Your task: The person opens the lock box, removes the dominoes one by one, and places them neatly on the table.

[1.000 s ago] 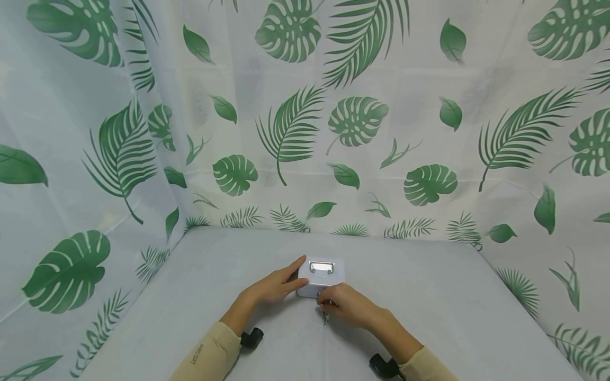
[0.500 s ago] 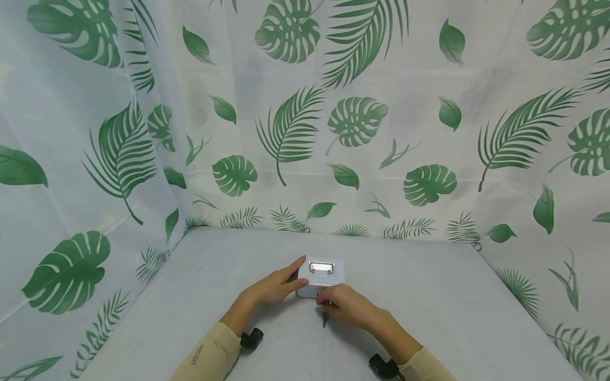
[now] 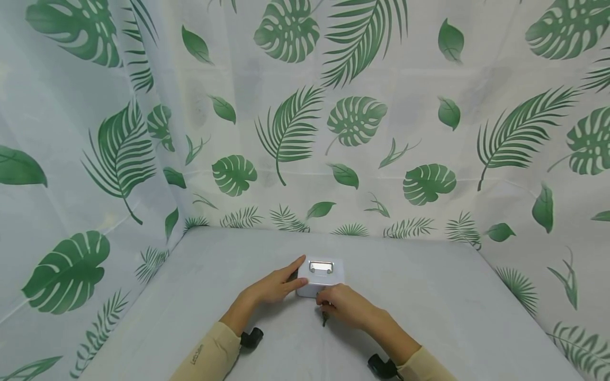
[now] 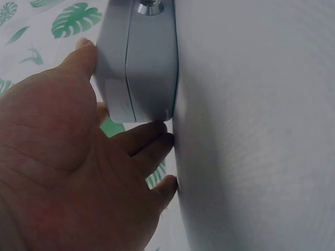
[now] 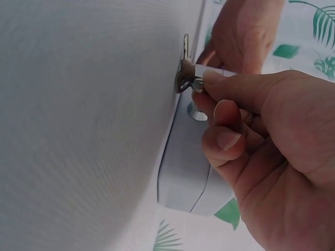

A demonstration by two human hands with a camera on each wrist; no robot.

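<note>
Fingers of the right hand pinch keys at the lock, six o'clock on the box; the left hand, fingers outstretched at nine, should brace firmly.

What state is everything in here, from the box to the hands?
Box: shut, standing on the table.
Handle: too small to tell if raised.
Lock: cannot tell whether locked.
Key: on a ring, outside the lock.
Left hand: fingers extended, touching the box.
Right hand: fingers curled, pinching at the lock, key at its fingertips.
</note>
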